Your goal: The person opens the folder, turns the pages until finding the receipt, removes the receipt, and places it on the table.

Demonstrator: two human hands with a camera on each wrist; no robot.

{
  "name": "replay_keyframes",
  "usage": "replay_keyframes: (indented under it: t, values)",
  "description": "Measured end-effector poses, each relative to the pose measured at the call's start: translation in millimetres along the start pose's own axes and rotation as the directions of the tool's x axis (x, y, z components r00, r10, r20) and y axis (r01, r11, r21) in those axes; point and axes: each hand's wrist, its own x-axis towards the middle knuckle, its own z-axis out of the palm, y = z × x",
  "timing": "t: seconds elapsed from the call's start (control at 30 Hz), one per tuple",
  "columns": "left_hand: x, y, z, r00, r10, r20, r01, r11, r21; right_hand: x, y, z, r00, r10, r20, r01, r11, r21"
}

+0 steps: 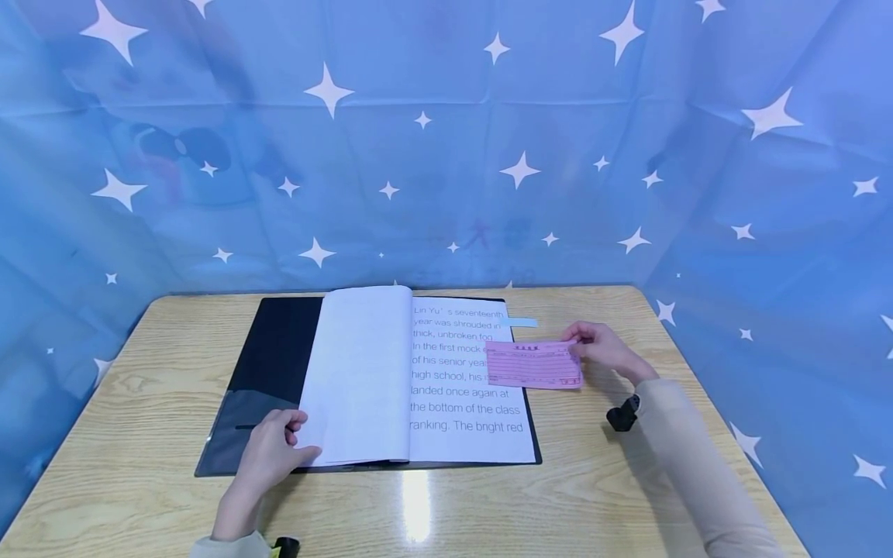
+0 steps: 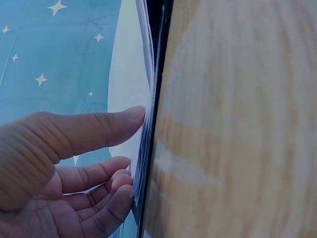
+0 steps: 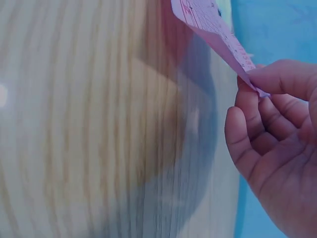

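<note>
Right hand (image 1: 605,350) pinches a pink slip (image 1: 534,364) by its right edge, thumb on top, fingertips (image 3: 247,101) under. The slip hangs just off the fingers, its far end over the right margin of the printed page (image 1: 467,380), overlapping the text. Not flat yet as far as I can tell: the wrist view shows it lifted off the table (image 1: 139,372) with a shadow below.

Left hand (image 1: 274,449) holds the lower corner of the turned pages (image 1: 363,372). Thumb (image 2: 106,126) lies over the sheet edges, the other fingers curl underneath, so it grips the stack and props it up off the black folder (image 1: 275,349).

Progress, my read: folder is open and the pages are lifted clear, the slip is brought to the exposed page. Left: set it down or tuck it in, let go, lower the pages. Roughly halfway.

View differences:
- Head view gives the whole layout: folder centred on the table, a pale blue tab (image 1: 522,322) sticking out past the page's top right, just beyond the slip.
- Left wrist view shows the stack is several thin sheets, edge-on between thumb and fingers; head view reads as one leaf.
- Right wrist view shows the pinch and the air gap under the slip; no folder visible there.
</note>
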Motion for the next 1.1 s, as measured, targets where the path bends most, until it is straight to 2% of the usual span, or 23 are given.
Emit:
replay_keyframes:
  t: [0.4,0.67,0.83,1.1]
  values:
    - [1.3,-0.9,0.4,1.000,0.010,0.006,-0.010,1.000,0.006,-7,20,-15,0.998,-0.067,-0.020,0.065,0.994,-0.083]
    - [1.2,-1.1,0.8,1.000,0.017,0.006,-0.017,1.000,0.010,-10,27,-23,0.997,-0.041,-0.059,0.030,0.983,-0.184]
    - [1.4,-1.5,1.0,1.000,0.013,0.011,-0.013,1.000,0.012,-13,33,-27,0.996,-0.028,-0.081,0.011,0.979,-0.202]
    - [2.1,-2.0,1.5,1.000,0.003,0.006,-0.003,1.000,0.007,-18,39,-29,0.992,-0.054,-0.118,0.020,0.963,-0.267]
